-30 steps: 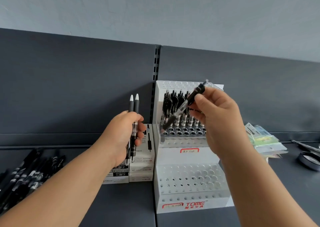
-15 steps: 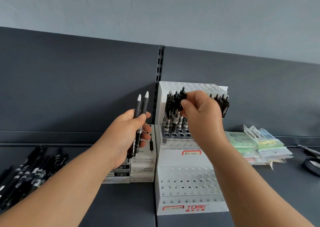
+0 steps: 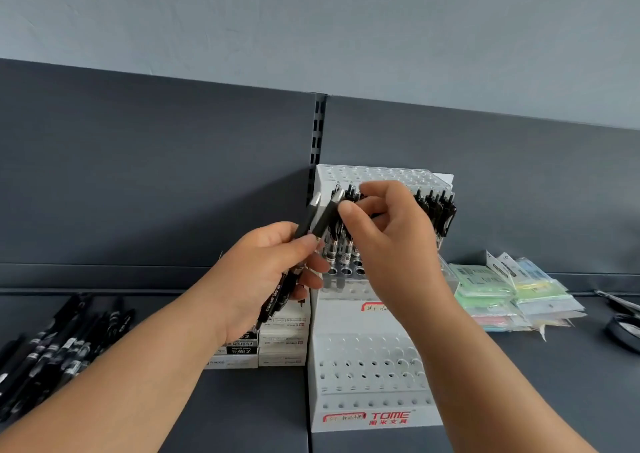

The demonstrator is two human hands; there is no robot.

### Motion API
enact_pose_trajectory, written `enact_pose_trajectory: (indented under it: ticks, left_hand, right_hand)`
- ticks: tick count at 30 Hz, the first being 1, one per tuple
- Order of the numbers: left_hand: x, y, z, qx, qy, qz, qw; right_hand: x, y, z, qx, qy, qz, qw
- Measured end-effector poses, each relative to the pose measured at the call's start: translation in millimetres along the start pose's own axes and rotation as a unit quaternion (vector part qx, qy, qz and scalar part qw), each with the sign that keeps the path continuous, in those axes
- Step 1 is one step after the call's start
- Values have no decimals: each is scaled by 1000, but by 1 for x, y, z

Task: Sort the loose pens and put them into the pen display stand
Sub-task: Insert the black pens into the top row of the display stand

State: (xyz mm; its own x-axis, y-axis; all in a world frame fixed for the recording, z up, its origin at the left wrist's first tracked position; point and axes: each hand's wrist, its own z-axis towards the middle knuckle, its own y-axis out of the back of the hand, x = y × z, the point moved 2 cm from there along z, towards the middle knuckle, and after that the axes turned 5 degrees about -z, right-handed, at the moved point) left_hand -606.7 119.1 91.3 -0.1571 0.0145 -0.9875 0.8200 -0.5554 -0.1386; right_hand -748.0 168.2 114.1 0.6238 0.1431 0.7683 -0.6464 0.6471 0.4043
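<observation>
A white tiered pen display stand [image 3: 372, 380] marked TOME stands against the shelf's back panel. Black pens [image 3: 438, 210] fill the back rows of its middle tier; the lower tier's holes are empty. My left hand [image 3: 263, 272] grips two black pens with pale ends [image 3: 313, 218], tilted up to the right in front of the stand's left side. My right hand [image 3: 391, 238] is in front of the middle tier, thumb and forefinger pinched on the upper end of the right one of those two pens. A pile of loose black pens [image 3: 62, 341] lies at the far left.
Small white and black boxes [image 3: 282, 343] are stacked left of the stand, below my left hand. Coloured plastic packets [image 3: 502, 290] lie to its right. Further right are a roll of tape [image 3: 623, 331] and scissors [image 3: 620, 302]. The dark back panel [image 3: 173, 175] rises behind.
My right hand set its pen into the middle tier, then moved left to the two pens. My left hand moved right and tilted those pens toward the stand.
</observation>
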Motion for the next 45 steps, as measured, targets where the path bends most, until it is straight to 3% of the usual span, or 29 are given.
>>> enact_pose_trajectory:
  ticks: [3, 7, 11, 14, 16, 18, 25, 30, 33, 38, 45]
  left_hand:
    - [-3, -8, -2, 33, -8, 42, 999]
    - [-1, -3, -2, 20, 1, 80, 997]
    - [0, 7, -1, -36, 12, 40, 998]
    - [0, 11, 3, -92, 1, 15, 996]
    - [-3, 10, 5, -111, -9, 6, 994]
    - [-5, 4, 6, -102, -24, 21, 994]
    - [-13, -15, 8, -81, -88, 72, 990]
    - [-9, -9, 10, -121, -44, 4, 992]
    - [-6, -7, 11, -129, -24, -27, 991]
    - [-2, -5, 11, -122, -26, -8, 992]
    - [-2, -3, 10, -126, -24, -19, 992]
  right_hand:
    - [6, -1, 1, 83, -44, 125, 988]
    - [-4, 17, 5, 41, -87, 223, 970]
    - [-20, 33, 5, 34, -141, 308, 940]
    - [-30, 36, -1, 147, -158, 230, 949]
    - [-29, 35, -7, 234, -117, 73, 963]
    - [-21, 31, -10, 264, -62, -16, 962]
    - [-3, 22, -9, 228, -13, -28, 973]
    - [-6, 42, 11, 13, -12, 64, 998]
    - [-9, 39, 17, -47, 4, 57, 997]
    - [-18, 25, 19, -44, -8, 22, 999]
    - [-43, 6, 6, 31, -37, -92, 995]
